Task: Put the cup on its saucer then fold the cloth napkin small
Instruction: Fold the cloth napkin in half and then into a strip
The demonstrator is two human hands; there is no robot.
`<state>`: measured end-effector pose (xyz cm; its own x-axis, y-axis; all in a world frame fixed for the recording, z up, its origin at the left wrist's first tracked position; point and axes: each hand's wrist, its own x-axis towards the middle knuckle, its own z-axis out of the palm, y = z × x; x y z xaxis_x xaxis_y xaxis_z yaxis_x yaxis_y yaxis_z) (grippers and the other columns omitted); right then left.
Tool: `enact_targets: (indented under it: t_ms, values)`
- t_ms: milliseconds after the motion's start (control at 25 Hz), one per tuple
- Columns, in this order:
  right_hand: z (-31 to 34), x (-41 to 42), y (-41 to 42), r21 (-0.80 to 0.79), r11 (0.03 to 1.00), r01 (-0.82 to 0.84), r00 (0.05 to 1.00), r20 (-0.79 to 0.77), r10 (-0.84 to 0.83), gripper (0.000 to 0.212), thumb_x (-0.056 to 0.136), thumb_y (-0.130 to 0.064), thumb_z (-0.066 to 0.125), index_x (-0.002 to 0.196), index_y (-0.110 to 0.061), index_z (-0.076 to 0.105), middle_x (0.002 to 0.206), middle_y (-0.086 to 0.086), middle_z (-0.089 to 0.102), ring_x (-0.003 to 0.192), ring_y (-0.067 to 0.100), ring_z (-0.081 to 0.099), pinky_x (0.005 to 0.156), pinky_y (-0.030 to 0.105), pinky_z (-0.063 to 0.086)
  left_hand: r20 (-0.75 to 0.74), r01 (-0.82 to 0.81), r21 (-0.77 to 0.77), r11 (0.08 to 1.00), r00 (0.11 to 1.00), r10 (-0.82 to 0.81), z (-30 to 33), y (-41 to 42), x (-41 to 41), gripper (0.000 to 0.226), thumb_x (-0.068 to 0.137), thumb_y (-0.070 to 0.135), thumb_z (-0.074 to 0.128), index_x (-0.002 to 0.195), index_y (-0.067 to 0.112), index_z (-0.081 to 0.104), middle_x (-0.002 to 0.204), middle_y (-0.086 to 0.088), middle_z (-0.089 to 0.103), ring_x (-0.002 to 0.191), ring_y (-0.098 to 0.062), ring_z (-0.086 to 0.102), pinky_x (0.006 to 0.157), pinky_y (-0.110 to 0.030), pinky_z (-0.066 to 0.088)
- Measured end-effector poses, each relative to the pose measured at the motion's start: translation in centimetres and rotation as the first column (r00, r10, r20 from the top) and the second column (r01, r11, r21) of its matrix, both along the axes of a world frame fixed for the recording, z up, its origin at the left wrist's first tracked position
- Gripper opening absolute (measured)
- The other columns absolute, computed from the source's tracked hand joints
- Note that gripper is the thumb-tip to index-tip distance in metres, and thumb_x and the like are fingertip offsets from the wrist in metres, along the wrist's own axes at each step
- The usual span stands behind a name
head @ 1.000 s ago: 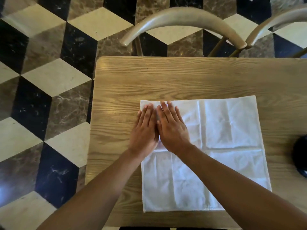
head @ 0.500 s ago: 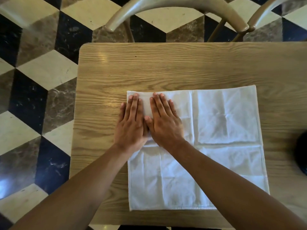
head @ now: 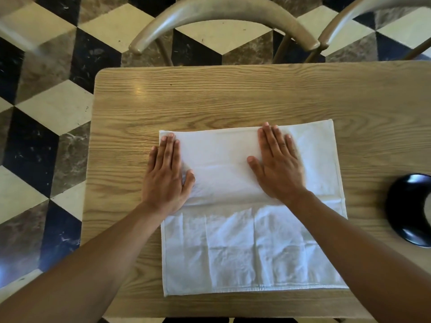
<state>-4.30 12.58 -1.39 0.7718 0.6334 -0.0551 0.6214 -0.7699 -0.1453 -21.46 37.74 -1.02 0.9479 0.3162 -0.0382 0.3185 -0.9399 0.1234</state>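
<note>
White cloth napkin [head: 245,241] is spread on the wooden table [head: 233,99], its far edge lying parallel to the table's far side and its near hemmed edge close to the table's near edge. Creases are seen running across it, and a horizontal fold line crosses it at about mid-height. Both hands are laid flat on the far half of the napkin with fingers straight and held together, nothing being grasped. The left hand [head: 166,176] is placed at the napkin's left edge, partly on the cloth and partly over bare wood, its thumb spread toward the centre. The right hand [head: 277,166] is pressed on the cloth right of centre, well apart from the left, fingertips reaching almost to the far edge. At the right border of the view a black saucer [head: 405,206] rests on the table, near the napkin but not touching it; something pale is glimpsed on it, too cut off to be identified. Two curved wooden chair backs [head: 221,12] are seen beyond the table, above a floor [head: 46,89] tiled in black, cream and brown.
</note>
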Motion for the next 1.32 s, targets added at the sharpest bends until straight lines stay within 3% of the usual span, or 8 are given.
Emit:
enact_targets:
  t_ms: [400, 560, 720, 880, 1000, 1200, 1320]
  values:
    - [-0.2, 5.5, -7.6, -0.040, 0.988, 0.151, 0.987, -0.040, -0.153, 0.085, 0.099, -0.067, 0.017, 0.162, -0.010, 0.007, 0.171, 0.010, 0.006, 0.158, 0.023, 0.003, 0.128, 0.039, 0.004, 0.007, -0.002, -0.011, 1.000, 1.000, 0.002, -0.3, 0.2, 0.0, 0.081, 0.099, 0.048, 0.036, 0.161, 0.001, 0.014, 0.172, -0.017, 0.012, 0.161, -0.028, 0.005, 0.129, -0.051, 0.013]
    - [0.2, 5.1, -6.9, -0.035, 0.983, 0.179, 0.981, -0.067, -0.181, 0.082, 0.101, -0.060, 0.021, 0.162, -0.007, 0.006, 0.171, 0.011, 0.004, 0.158, 0.023, -0.001, 0.128, 0.041, 0.002, 0.014, -0.002, 0.004, 1.000, 1.000, 0.002, -0.6, 0.3, 0.0, 0.081, 0.099, 0.049, 0.035, 0.161, 0.001, 0.015, 0.172, -0.017, 0.012, 0.161, -0.027, 0.005, 0.130, -0.049, 0.011]
    - [1.2, 2.5, -2.3, 0.077, 0.936, 0.344, 0.933, -0.146, -0.330, 0.075, 0.104, -0.049, 0.020, 0.161, -0.001, 0.010, 0.171, 0.016, 0.004, 0.158, 0.029, -0.002, 0.128, 0.046, 0.000, 0.023, -0.010, 0.010, 1.000, 1.000, 0.009, -0.7, 0.2, 0.1, 0.081, 0.100, 0.050, 0.036, 0.161, 0.001, 0.017, 0.171, -0.017, 0.014, 0.161, -0.028, 0.007, 0.130, -0.048, 0.010]
    - [2.0, -4.4, 7.4, 0.235, 0.959, 0.161, 0.973, -0.198, -0.115, 0.070, 0.104, -0.044, 0.022, 0.159, -0.001, 0.020, 0.169, 0.016, 0.012, 0.158, 0.033, 0.005, 0.128, 0.046, 0.003, 0.005, -0.006, 0.018, 1.000, 1.000, 0.006, -0.6, 0.3, 0.1, 0.081, 0.100, 0.051, 0.033, 0.161, 0.000, 0.017, 0.171, -0.018, 0.013, 0.161, -0.029, 0.007, 0.130, -0.048, 0.010]
    - [1.5, -7.9, 10.9, 0.206, 0.978, 0.011, 0.983, -0.182, 0.027, 0.064, 0.106, -0.039, 0.027, 0.159, -0.004, 0.024, 0.170, 0.013, 0.015, 0.158, 0.029, 0.007, 0.128, 0.046, 0.005, -0.007, -0.010, 0.021, 1.000, 1.000, 0.010, -0.6, 0.2, 0.1, 0.081, 0.101, 0.054, 0.030, 0.161, 0.000, 0.018, 0.171, -0.018, 0.014, 0.161, -0.028, 0.008, 0.130, -0.049, 0.012]
    - [0.1, -6.2, 7.8, 0.091, 0.992, -0.088, 0.993, -0.070, 0.095, 0.067, 0.103, -0.044, 0.034, 0.160, -0.008, 0.026, 0.169, 0.010, 0.020, 0.157, 0.026, 0.014, 0.127, 0.047, 0.011, -0.009, -0.011, 0.021, 1.000, 1.000, 0.011, -0.4, 0.2, 0.1, 0.081, 0.099, 0.050, 0.035, 0.161, 0.000, 0.018, 0.172, -0.017, 0.013, 0.161, -0.028, 0.008, 0.129, -0.051, 0.014]
    - [-0.5, -2.4, 2.5, 0.048, 0.998, -0.036, 0.999, -0.034, 0.038, 0.074, 0.102, -0.053, 0.031, 0.160, -0.008, 0.022, 0.169, 0.010, 0.020, 0.157, 0.026, 0.015, 0.128, 0.046, 0.011, 0.001, 0.000, 0.010, 1.000, 1.000, 0.000, -0.6, 0.3, 0.1, 0.081, 0.099, 0.049, 0.035, 0.161, 0.001, 0.016, 0.172, -0.016, 0.012, 0.161, -0.028, 0.006, 0.129, -0.051, 0.013]
